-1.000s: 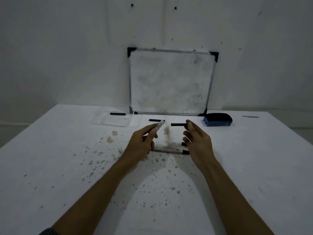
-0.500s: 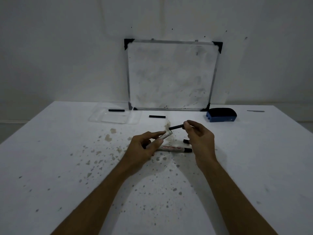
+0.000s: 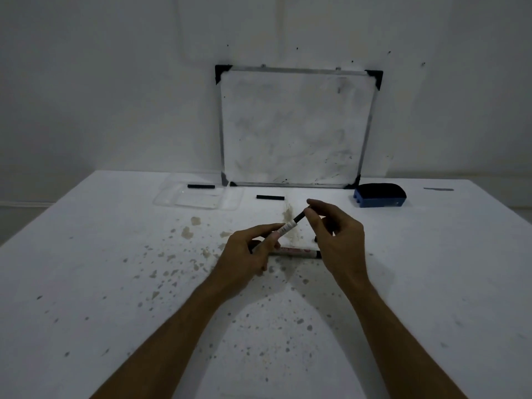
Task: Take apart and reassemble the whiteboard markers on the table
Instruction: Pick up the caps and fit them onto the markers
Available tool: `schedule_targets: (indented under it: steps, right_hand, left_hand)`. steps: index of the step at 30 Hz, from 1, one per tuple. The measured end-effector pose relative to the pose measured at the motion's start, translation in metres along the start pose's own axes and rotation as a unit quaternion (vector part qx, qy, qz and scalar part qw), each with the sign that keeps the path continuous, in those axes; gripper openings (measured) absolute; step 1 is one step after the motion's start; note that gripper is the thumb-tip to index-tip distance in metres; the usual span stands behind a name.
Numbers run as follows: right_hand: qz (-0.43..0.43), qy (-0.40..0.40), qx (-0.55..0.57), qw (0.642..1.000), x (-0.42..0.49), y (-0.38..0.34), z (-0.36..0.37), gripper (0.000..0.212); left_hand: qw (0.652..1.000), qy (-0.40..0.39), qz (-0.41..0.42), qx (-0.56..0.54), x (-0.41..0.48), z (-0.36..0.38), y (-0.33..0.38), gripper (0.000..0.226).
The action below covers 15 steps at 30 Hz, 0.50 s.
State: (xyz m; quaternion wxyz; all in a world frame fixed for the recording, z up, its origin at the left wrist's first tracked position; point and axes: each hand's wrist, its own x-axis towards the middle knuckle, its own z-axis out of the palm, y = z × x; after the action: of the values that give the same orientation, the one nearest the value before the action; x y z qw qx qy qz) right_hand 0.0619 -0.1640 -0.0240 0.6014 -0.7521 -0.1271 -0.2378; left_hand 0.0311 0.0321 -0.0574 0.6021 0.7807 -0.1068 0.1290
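My left hand (image 3: 250,254) grips a white marker barrel (image 3: 286,227), tilted up to the right. My right hand (image 3: 336,234) pinches a thin black ink stick (image 3: 300,217) whose lower end meets the barrel's open end. Under my hands a second whole marker (image 3: 296,251) with a red label lies flat on the table (image 3: 115,283). A small black part (image 3: 316,239) lies just behind it, mostly hidden by my right hand. A black stick (image 3: 270,197) rests farther back, and another black stick (image 3: 201,186) lies in the clear tray (image 3: 198,201).
A small whiteboard (image 3: 296,128) leans on the wall at the table's back. A blue eraser (image 3: 379,195) sits to its right, with a thin dark strip (image 3: 438,189) beyond. The tabletop is speckled with stains around my arms.
My hands have come together: the black stick in my right hand has swung down and left until its end meets the barrel in my left hand. The view has shifted slightly.
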Motion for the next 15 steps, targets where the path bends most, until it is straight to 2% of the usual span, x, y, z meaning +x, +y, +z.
schedule_targets:
  steps: [3,7,9,11,15]
  right_hand:
    - [-0.029,-0.047,-0.021,0.998,-0.004,0.002,0.006,0.022]
    - [-0.063,-0.164,-0.097,0.98,-0.003,0.008,0.005,0.031]
    - [-0.079,-0.166,-0.127,0.975,0.001,0.01,-0.004,0.03]
    - [-0.072,-0.132,-0.162,0.975,0.007,0.014,-0.017,0.027]
    - [0.027,-0.126,-0.267,0.955,0.018,0.029,-0.043,0.023]
  left_hand:
    - [1.0,0.025,0.007,0.012,0.001,0.0,0.0,0.034]
    - [0.999,0.035,0.003,0.013,0.002,-0.001,0.001,0.036]
    - [0.999,0.037,0.002,0.007,0.003,0.0,0.001,0.038]
    - [1.0,0.03,0.004,0.008,0.002,0.0,0.0,0.036]
    - [1.0,0.015,0.004,0.014,0.0,0.002,-0.002,0.03]
